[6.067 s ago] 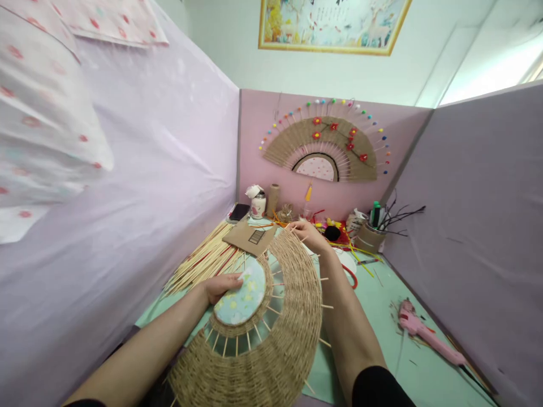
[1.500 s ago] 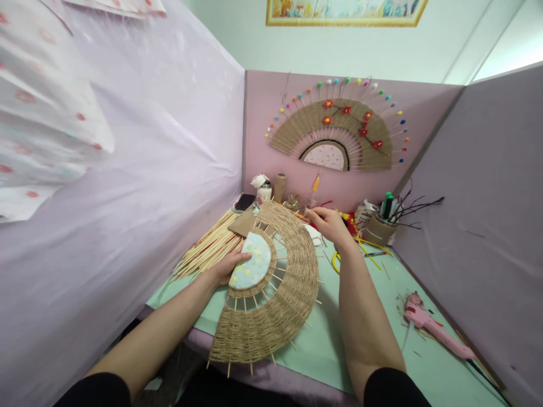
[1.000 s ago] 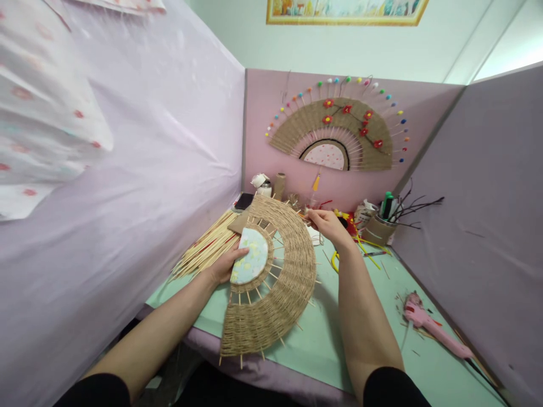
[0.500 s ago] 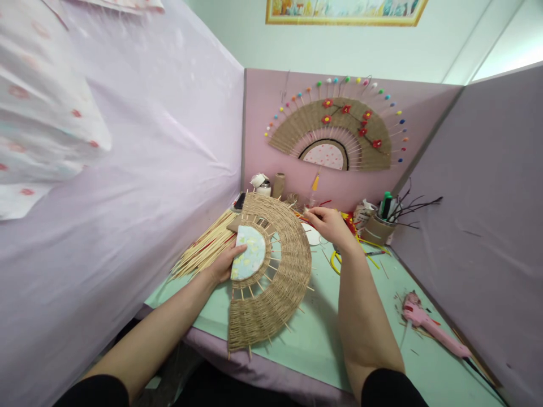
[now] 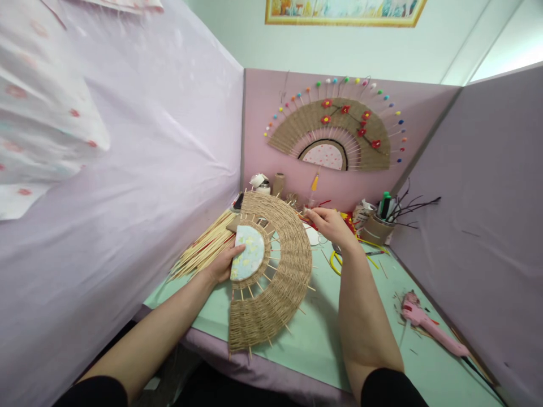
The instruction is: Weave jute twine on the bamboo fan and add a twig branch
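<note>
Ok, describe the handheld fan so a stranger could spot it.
Find the green tabletop below the pink panel. Over it, the left hand grips a woven fan by its pale blue centre. The fan on the panel has red flowers and coloured balls; this one has neither.

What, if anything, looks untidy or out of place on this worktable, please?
Small scraps lie scattered around the front end of the pink glue gun at the right, looking like unswept litter. The woven fan held in the left hand shows no obvious damage.
</note>
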{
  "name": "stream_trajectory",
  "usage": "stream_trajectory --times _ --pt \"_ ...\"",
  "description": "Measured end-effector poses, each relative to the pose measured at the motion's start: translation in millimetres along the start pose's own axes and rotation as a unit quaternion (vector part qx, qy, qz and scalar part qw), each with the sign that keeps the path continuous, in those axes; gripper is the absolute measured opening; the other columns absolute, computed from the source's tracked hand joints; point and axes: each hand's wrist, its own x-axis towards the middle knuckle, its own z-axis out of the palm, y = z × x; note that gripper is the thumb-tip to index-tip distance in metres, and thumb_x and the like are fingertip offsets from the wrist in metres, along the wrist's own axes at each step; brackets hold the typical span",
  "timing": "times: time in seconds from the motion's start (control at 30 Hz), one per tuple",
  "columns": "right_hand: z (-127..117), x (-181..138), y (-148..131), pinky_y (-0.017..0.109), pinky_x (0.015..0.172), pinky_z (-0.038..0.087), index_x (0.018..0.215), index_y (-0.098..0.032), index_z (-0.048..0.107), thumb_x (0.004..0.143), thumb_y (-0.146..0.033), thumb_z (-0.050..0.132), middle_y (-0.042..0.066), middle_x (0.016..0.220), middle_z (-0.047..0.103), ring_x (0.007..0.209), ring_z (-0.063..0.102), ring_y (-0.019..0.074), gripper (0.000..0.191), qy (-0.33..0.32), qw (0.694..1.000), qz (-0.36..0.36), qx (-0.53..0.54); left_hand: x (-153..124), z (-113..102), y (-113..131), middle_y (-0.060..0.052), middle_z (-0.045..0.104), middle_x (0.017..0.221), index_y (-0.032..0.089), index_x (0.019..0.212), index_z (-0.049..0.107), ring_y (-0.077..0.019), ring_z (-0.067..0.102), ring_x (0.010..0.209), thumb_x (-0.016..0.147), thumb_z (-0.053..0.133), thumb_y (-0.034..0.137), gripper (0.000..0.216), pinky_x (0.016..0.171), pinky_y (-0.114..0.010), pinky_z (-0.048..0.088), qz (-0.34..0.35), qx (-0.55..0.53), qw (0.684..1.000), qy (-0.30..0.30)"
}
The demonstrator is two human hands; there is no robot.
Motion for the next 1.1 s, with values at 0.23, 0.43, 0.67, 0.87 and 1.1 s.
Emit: stream_trajectory --times 0.23,0.43,0.67,0.87,1.1 --pt "4 2 10 0.024 0.051 0.034 0.083 -0.015 0.069 0.086 -0.057 0.042 0.002 0.062 0.056 0.056 0.044 0.0122 0.050 -0.030 0.994 0.022 0.104 -1 0 2 -0.015 0.072 0.101 0.011 0.137 0.039 -0.0258 0.070 0.087 0.081 0.060 0.020 0.060 0.081 -0.036 0.054 -0.013 -0.017 1.000 0.004" --pt "11 1 14 0.024 0.052 0.036 0.080 -0.016 0.066 0.086 -0.058 0.043 0.003 0.065 0.057 0.059 0.047 0.0125 0.048 -0.030 0.986 0.030 0.164 0 2 3 -0.015 0.070 0.106 0.014 0.137 0.039 -0.0267 0.069 0.092 0.080 0.063 0.021 0.062 0.086 -0.040 0.054 0.010 -0.029 1.000 0.005" --pt "22 -22 15 0.024 0.052 0.035 0.078 -0.015 0.066 0.086 -0.055 0.046 0.001 0.063 0.055 0.056 0.045 0.0121 0.045 0.028 0.985 0.044 0.166 2 5 5 -0.016 0.071 0.101 0.011 0.133 0.044 -0.0264 0.070 0.087 0.081 0.062 0.021 0.056 0.085 -0.040 0.055 0.019 -0.029 0.999 0.040" --pt "31 -46 12 0.026 0.065 0.042 0.085 -0.016 0.068 0.088 -0.048 0.047 0.003 0.073 0.062 0.069 0.054 0.0156 0.038 0.080 0.990 0.030 0.116 -1 10 4 -0.015 0.070 0.106 0.014 0.131 0.045 -0.0259 0.070 0.086 0.078 0.065 0.020 0.057 0.081 -0.039 0.057 0.033 -0.001 0.999 0.029" --pt "33 -62 11 0.030 0.072 0.042 0.083 -0.018 0.066 0.090 -0.040 0.047 0.007 0.082 0.066 0.077 0.058 0.0192 0.030 0.146 0.989 -0.023 0.002 2 10 2 -0.015 0.071 0.104 0.012 0.128 0.048 -0.0265 0.070 0.088 0.078 0.064 0.018 0.052 0.079 -0.038 0.058 0.044 0.007 0.996 0.074"
